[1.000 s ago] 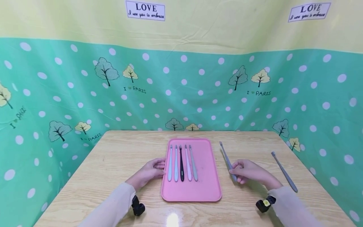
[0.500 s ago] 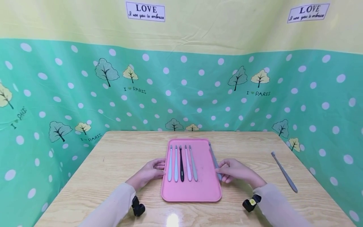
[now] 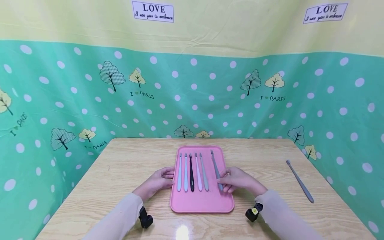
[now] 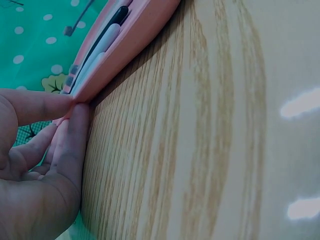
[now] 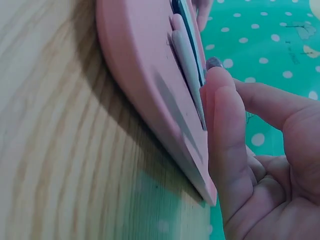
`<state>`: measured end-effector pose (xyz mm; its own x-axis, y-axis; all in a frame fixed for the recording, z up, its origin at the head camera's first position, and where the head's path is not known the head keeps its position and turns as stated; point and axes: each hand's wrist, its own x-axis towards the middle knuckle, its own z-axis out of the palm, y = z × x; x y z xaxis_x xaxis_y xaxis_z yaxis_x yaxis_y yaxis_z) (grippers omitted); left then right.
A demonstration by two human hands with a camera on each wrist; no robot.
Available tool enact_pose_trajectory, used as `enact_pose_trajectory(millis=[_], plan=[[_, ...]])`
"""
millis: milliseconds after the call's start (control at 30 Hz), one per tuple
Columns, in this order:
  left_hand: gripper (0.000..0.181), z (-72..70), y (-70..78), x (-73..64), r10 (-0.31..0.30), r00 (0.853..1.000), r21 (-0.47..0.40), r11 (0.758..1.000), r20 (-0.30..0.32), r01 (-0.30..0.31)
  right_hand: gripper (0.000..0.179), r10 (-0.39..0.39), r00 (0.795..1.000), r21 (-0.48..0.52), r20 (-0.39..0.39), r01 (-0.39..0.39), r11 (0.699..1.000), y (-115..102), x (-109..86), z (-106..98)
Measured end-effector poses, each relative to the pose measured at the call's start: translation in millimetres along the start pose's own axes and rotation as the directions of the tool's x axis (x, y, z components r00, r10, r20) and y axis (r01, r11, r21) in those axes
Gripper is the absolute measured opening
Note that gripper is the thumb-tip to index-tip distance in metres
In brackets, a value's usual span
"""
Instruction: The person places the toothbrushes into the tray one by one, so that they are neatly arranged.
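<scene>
A pink tray (image 3: pixel 204 204) lies on the table, bearing several toothbrushes side by side on its left half: pale blue ones, a black toothbrush (image 3: pixel 191 173), a pink toothbrush (image 3: pixel 198 171) and a grey-green toothbrush (image 3: pixel 204 173). My left hand (image 3: pixel 155 183) holds the tray's left rim between thumb and fingers. In the right wrist view, my right hand (image 5: pixel 260 150) pinches the handle end of a dark grey toothbrush (image 3: pixel 215 164). That toothbrush hangs over the tray's right half, its bristle head pointing away, and its shadow falls on the tray. Most of its handle is hidden in the right wrist view.
Another grey toothbrush (image 3: pixel 300 181) lies slantwise on the wooden table (image 3: pixel 132 153), well right of the tray. A green and yellow patterned curtain (image 3: pixel 192 83) hangs behind the table and along its sides.
My right hand has carried the dark grey toothbrush leftward, from the table right of the tray, across its right rim and over the tray. My left hand has stayed put.
</scene>
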<state>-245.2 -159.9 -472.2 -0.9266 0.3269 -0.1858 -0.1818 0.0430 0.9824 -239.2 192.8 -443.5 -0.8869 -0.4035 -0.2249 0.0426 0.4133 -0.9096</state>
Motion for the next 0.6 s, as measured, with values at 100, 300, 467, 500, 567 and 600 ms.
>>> enact_pose_trajectory(millis=[100,300,467,500,567,600], plan=[[0.068,-0.3,-0.1,-0.1,0.004,1.0,0.0,1.0,0.002,-0.004,0.028,-0.013,1.0,-0.016,0.002,0.013,1.0,-2,4.9,4],[0.068,-0.7,-1.3,0.7,0.0,1.0,-0.001,1.0,-0.002,0.0,0.024,-0.033,0.999,-0.052,0.008,0.033,0.998,-3,11.9,13],[0.068,-1.1,-2.3,1.4,-0.007,1.0,0.0,1.0,-0.01,0.007,0.022,-0.038,0.999,-0.083,-0.006,0.037,0.996,-1,17.4,20],[0.068,-1.2,-2.5,1.4,-0.003,1.0,0.005,1.0,-0.009,0.003,0.022,-0.036,0.999,-0.088,-0.008,0.036,0.995,-1,18.5,21],[0.068,-1.1,-2.5,1.6,-0.004,1.0,0.006,1.0,-0.007,0.004,0.023,-0.031,0.999,-0.087,-0.009,0.03,0.996,0,20.2,23],[0.068,-1.0,-2.3,1.6,-0.007,1.0,0.004,1.0,-0.004,0.007,0.023,-0.027,1.0,-0.086,-0.011,0.026,0.996,0,20.9,23]])
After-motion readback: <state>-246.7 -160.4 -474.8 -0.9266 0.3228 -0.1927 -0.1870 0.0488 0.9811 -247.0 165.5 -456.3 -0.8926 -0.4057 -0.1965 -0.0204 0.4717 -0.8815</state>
